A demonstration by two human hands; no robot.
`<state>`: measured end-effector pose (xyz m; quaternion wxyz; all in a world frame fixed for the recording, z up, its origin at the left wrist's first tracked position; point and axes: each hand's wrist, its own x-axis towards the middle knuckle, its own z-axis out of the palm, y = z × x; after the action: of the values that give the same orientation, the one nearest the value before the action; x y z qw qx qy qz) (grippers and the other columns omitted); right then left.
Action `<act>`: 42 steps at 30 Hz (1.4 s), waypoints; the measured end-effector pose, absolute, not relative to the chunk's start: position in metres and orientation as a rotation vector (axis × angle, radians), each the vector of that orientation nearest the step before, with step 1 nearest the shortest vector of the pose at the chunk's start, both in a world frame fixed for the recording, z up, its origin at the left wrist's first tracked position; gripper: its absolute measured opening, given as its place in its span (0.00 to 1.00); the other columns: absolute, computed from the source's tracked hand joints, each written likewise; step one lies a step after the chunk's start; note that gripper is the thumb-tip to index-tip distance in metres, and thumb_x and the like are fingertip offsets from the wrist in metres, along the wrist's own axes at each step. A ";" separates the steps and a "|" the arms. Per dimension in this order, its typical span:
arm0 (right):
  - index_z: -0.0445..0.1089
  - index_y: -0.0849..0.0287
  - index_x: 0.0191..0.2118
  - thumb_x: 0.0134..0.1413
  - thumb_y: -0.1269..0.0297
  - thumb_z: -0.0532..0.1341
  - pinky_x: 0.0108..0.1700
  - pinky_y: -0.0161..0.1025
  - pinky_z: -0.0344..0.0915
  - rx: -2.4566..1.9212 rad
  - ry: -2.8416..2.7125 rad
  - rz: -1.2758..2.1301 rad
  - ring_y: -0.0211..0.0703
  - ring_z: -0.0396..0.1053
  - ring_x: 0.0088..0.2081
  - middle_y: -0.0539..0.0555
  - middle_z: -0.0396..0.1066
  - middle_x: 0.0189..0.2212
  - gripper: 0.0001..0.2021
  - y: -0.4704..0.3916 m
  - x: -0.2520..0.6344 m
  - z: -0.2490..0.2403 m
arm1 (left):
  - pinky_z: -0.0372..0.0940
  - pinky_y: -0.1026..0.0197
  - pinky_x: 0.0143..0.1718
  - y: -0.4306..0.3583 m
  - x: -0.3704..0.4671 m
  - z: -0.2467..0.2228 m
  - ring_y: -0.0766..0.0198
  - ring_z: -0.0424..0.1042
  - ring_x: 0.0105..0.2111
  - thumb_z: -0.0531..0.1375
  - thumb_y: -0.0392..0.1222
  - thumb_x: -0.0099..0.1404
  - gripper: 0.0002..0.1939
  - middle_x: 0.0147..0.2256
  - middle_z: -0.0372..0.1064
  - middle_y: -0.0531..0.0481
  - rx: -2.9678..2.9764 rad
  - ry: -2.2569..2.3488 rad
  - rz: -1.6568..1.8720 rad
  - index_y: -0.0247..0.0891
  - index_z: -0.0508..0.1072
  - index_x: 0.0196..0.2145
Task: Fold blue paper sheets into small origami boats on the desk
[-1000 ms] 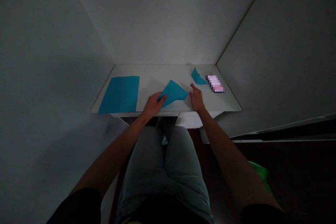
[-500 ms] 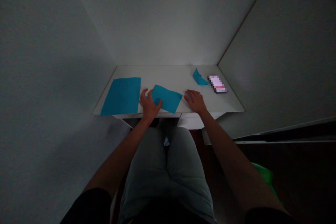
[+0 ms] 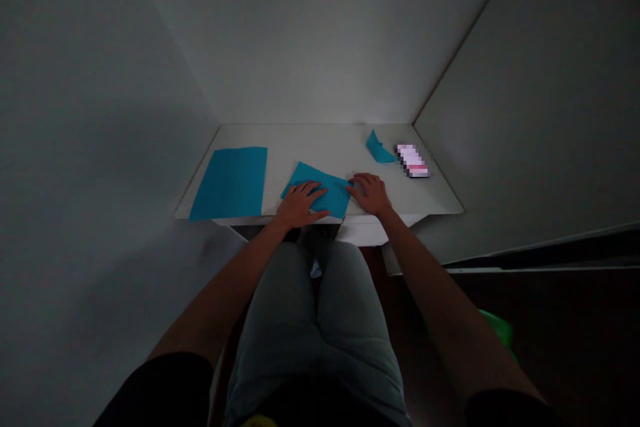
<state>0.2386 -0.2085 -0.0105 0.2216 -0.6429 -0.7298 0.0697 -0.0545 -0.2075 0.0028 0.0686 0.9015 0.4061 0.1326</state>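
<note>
A smaller sheet of blue paper (image 3: 333,188) lies at a slant near the front edge of the white desk (image 3: 320,140). My left hand (image 3: 299,204) rests over its left part, fingers spread and pointing right. At the paper's right edge, my right hand (image 3: 371,193) touches down with fingers apart, the fingertips at the sheet's upper right corner. Part of the sheet is hidden under the left hand. To the left, a larger blue sheet (image 3: 233,183) lies flat, reaching the desk's front edge.
A folded blue paper shape, like a boat (image 3: 379,148), sits at the back right. Beside it lies a phone (image 3: 413,161) with a lit, blurred screen. Walls close in the desk at the back and sides. Something green (image 3: 496,328) is on the floor at the right.
My left hand has moved right, from the paper's left edge onto it, and lies flatter. The smaller sheet has shifted slightly right to my right hand, which has barely moved.
</note>
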 end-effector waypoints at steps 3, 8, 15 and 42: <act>0.75 0.55 0.59 0.69 0.32 0.56 0.68 0.67 0.61 -1.841 -1.944 0.152 0.69 0.65 0.65 0.66 0.71 0.64 0.32 -0.208 0.236 -0.012 | 0.54 0.37 0.72 -0.206 -0.054 0.005 0.40 0.58 0.74 0.63 0.67 0.72 0.39 0.76 0.60 0.44 2.713 1.225 0.388 0.52 0.67 0.74; 0.75 0.56 0.56 0.63 0.28 0.61 0.67 0.67 0.60 -1.899 -1.931 0.129 0.70 0.65 0.64 0.67 0.69 0.63 0.35 -0.204 0.224 -0.012 | 0.56 0.36 0.71 -0.206 -0.054 0.002 0.41 0.61 0.72 0.60 0.65 0.75 0.35 0.75 0.61 0.44 2.730 1.227 0.398 0.52 0.68 0.74; 0.76 0.55 0.64 0.71 0.41 0.60 0.65 0.57 0.64 -1.629 -2.186 0.168 0.61 0.69 0.62 0.61 0.75 0.63 0.28 -0.206 0.211 -0.005 | 0.58 0.36 0.69 -0.208 -0.052 0.003 0.39 0.63 0.70 0.59 0.63 0.76 0.34 0.74 0.63 0.42 2.743 1.221 0.438 0.48 0.70 0.73; 0.67 0.43 0.74 0.57 0.32 0.70 0.71 0.66 0.56 -1.399 -2.507 0.260 0.69 0.61 0.71 0.53 0.61 0.77 0.43 -0.210 0.218 -0.002 | 0.55 0.39 0.76 -0.196 -0.091 -0.003 0.43 0.64 0.73 0.71 0.56 0.66 0.37 0.72 0.67 0.39 2.536 1.102 0.561 0.42 0.74 0.69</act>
<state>0.2179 -0.2097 -0.0023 0.1291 -0.4813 -0.8624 0.0895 -0.0914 -0.1960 -0.0029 0.1592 0.8874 0.3856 0.1962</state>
